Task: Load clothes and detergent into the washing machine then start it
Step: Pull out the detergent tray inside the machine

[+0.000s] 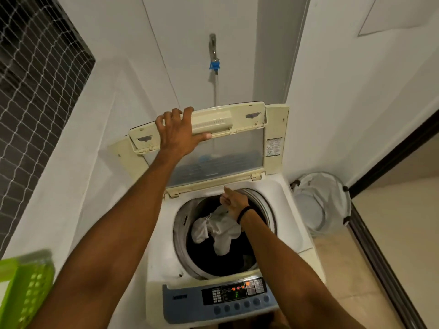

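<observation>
A white top-loading washing machine (294, 224) stands in the corner with its folding lid (228, 148) raised. My left hand (178, 131) grips the lid's upper edge, fingers curled over the top and thumb across the front. My right hand (234, 203) reaches over the drum's far rim and holds a white garment (213, 231) that hangs down into the drum. Dark clothes (213, 255) lie deeper in the drum. The blue control panel (213, 302) at the front shows a lit display. No detergent is in view.
A green plastic basket (28, 286) sits at the lower left. A white mesh laundry hamper (325, 205) stands to the machine's right on the floor. A wall tap (213, 55) with a hose is behind the machine. Walls close in on the left and back.
</observation>
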A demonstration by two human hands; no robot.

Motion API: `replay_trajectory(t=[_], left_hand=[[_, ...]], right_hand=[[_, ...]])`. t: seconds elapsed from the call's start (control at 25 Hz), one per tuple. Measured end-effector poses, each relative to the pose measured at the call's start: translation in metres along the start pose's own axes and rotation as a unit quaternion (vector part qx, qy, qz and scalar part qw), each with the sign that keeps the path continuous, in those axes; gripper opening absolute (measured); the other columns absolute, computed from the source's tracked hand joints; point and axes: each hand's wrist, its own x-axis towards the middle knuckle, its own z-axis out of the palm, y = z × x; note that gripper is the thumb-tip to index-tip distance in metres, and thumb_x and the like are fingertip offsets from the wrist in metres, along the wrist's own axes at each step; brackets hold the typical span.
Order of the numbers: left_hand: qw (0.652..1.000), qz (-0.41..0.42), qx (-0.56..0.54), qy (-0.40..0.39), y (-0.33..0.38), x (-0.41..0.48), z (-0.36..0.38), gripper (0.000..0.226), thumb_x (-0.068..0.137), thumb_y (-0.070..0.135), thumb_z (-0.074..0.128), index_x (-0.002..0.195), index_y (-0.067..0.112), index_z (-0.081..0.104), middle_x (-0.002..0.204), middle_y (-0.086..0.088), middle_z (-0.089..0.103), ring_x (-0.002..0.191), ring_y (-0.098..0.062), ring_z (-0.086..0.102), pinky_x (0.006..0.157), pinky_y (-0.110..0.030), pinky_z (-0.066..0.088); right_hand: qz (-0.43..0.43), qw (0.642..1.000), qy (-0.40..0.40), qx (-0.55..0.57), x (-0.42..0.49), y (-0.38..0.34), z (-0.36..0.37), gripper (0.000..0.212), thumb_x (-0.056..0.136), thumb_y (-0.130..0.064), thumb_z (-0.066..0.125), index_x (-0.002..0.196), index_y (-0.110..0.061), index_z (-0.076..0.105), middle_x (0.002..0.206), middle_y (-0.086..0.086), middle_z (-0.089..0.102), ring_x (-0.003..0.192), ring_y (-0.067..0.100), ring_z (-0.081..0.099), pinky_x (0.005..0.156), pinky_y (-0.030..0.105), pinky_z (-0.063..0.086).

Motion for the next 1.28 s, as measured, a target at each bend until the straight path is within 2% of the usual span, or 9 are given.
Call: replay_trajectory(t=[0.24, 0.32, 0.4, 0.52, 0.72, 0.8, 0.88, 1.04, 1.28], left_hand=[[1.000, 0.015, 0.000, 0.026, -0.005, 0.009, 0.010, 0.087, 0.071, 0.084, 0.053, 0.133, 0.025, 0.040, 0.127, -0.016, 0.051, 0.117, -0.035, 0.045, 0.103, -0.050, 0.027], [0.999, 0.013, 0.004, 0.034, -0.005, 0.008, 0.012, 0.087, 0.071, 0.084, 0.054, 0.132, 0.024, 0.040, 0.127, -0.017, 0.051, 0.119, -0.036, 0.044, 0.104, -0.050, 0.028], [0.999, 0.010, 0.003, 0.033, -0.003, 0.009, 0.012, 0.088, 0.070, 0.084, 0.055, 0.132, 0.023, 0.039, 0.127, -0.018, 0.050, 0.120, -0.037, 0.044, 0.105, -0.050, 0.027], [1.000, 0.003, -0.007, 0.028, -0.003, 0.011, 0.011, 0.090, 0.069, 0.083, 0.058, 0.133, 0.022, 0.039, 0.129, -0.019, 0.048, 0.123, -0.037, 0.042, 0.108, -0.050, 0.026], [0.999, -0.010, -0.007, 0.038, 0.000, 0.007, 0.011, 0.096, 0.068, 0.085, 0.058, 0.135, 0.021, 0.037, 0.132, -0.019, 0.047, 0.126, -0.037, 0.040, 0.109, -0.048, 0.025], [0.999, -0.014, -0.007, 0.036, -0.001, 0.007, 0.012, 0.097, 0.067, 0.086, 0.058, 0.137, 0.021, 0.037, 0.133, -0.018, 0.046, 0.128, -0.036, 0.039, 0.110, -0.048, 0.025], [0.999, -0.015, -0.010, 0.031, -0.001, 0.009, 0.012, 0.099, 0.066, 0.085, 0.059, 0.138, 0.021, 0.036, 0.135, -0.018, 0.045, 0.129, -0.036, 0.038, 0.111, -0.048, 0.025], [0.999, -0.022, -0.005, 0.030, 0.002, 0.009, 0.009, 0.099, 0.066, 0.085, 0.059, 0.137, 0.020, 0.037, 0.134, -0.017, 0.046, 0.129, -0.036, 0.039, 0.110, -0.047, 0.025], [0.999, -0.022, -0.001, 0.030, 0.003, 0.010, 0.007, 0.098, 0.066, 0.087, 0.057, 0.136, 0.022, 0.038, 0.132, -0.016, 0.047, 0.126, -0.035, 0.041, 0.109, -0.048, 0.027]], right_hand=[[0.097, 0.991, 0.033, 0.082, 0.064, 0.038, 0.010, 0.034, 0.086, -0.030, 0.075, 0.075, -0.022, 0.044, 0.055, -0.001, 0.037, 0.047, 0.011, 0.038, 0.055, 0.027, 0.044], [0.099, 0.983, 0.037, 0.150, 0.071, 0.046, 0.018, 0.025, 0.086, -0.024, 0.076, 0.096, -0.018, 0.054, 0.072, 0.001, 0.058, 0.061, 0.011, 0.056, 0.062, 0.026, 0.054], [0.102, 0.972, 0.031, 0.210, 0.080, 0.052, 0.023, 0.030, 0.090, -0.018, 0.072, 0.114, -0.009, 0.057, 0.097, 0.007, 0.065, 0.084, 0.014, 0.064, 0.065, 0.025, 0.060], [0.084, 0.960, -0.010, 0.267, 0.089, 0.061, 0.021, 0.010, 0.092, -0.012, 0.067, 0.091, -0.008, 0.057, 0.087, 0.006, 0.061, 0.086, 0.014, 0.063, 0.073, 0.028, 0.062], [0.070, 0.961, -0.069, 0.260, 0.098, 0.067, 0.012, 0.027, 0.096, -0.008, 0.059, 0.074, -0.015, 0.046, 0.062, -0.003, 0.055, 0.068, 0.007, 0.060, 0.095, 0.034, 0.053], [0.062, 0.958, -0.087, 0.267, 0.101, 0.069, 0.012, 0.020, 0.097, -0.006, 0.057, 0.079, -0.012, 0.050, 0.070, -0.001, 0.054, 0.074, 0.007, 0.060, 0.107, 0.039, 0.045], [0.052, 0.956, -0.095, 0.271, 0.100, 0.068, 0.012, 0.004, 0.097, -0.003, 0.056, 0.101, -0.004, 0.056, 0.087, 0.003, 0.057, 0.086, 0.010, 0.060, 0.111, 0.042, 0.041], [0.037, 0.957, -0.063, 0.282, 0.093, 0.067, 0.011, 0.034, 0.095, -0.001, 0.059, 0.128, 0.006, 0.049, 0.097, 0.006, 0.061, 0.091, 0.014, 0.061, 0.109, 0.045, 0.043], [0.029, 0.958, -0.052, 0.279, 0.085, 0.061, 0.014, 0.044, 0.094, 0.001, 0.059, 0.135, 0.011, 0.043, 0.108, 0.011, 0.063, 0.119, 0.031, 0.056, 0.107, 0.045, 0.044]])
